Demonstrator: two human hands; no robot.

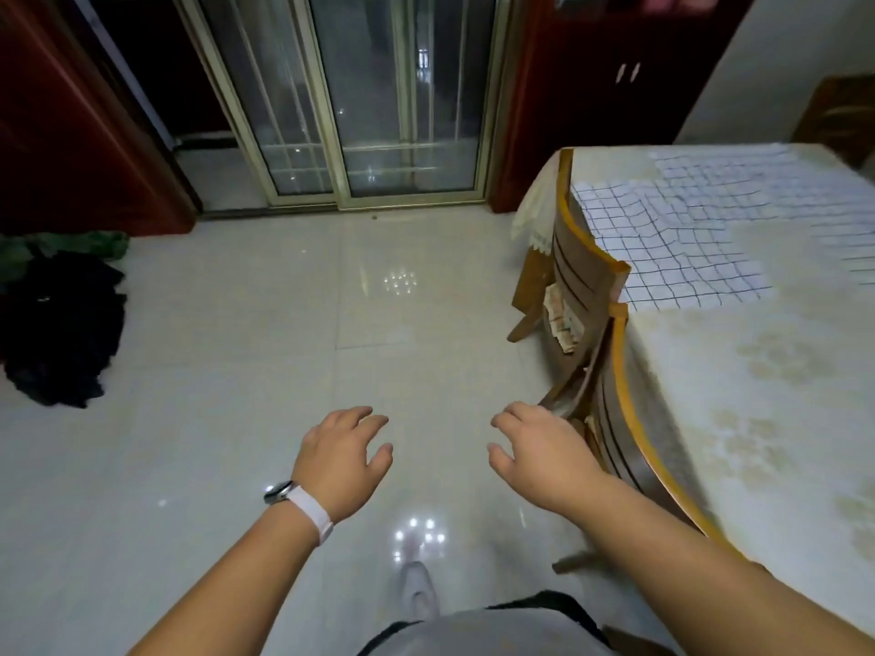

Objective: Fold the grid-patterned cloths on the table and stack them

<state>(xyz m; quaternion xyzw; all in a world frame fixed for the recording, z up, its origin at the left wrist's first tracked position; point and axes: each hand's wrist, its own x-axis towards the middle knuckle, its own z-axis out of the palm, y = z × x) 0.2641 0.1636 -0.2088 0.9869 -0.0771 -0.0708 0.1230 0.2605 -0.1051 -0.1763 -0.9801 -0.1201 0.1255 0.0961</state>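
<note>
Both hands empty: left hand (343,459) and right hand (540,459) hang over the floor (236,371) with fingers loosely apart, gripping nothing. The right one is close to the near chair (620,419); can't tell if it touches. The grid-patterned cloths are all unfolded on the counter (738,395), well away from both hands. A dark-lined cloth (672,248) lies at the counter's edge behind the far chair (577,258), a paler cloth (719,172) sits beyond it and seems to overlap, and a third cloth (847,243) is cut off at the frame edge. Risks as I see them: two chairs sit between the person and the cloths, so leaning over them likely means a one-sided pull that drags the cloth off the edge or snags it on a chair back. Where cloths overlap, a grab may lift two at once. The counter's own cover may bunch and shift with the pull. The floor looks glossy, so footing on the approach is a minor slip risk.
</note>
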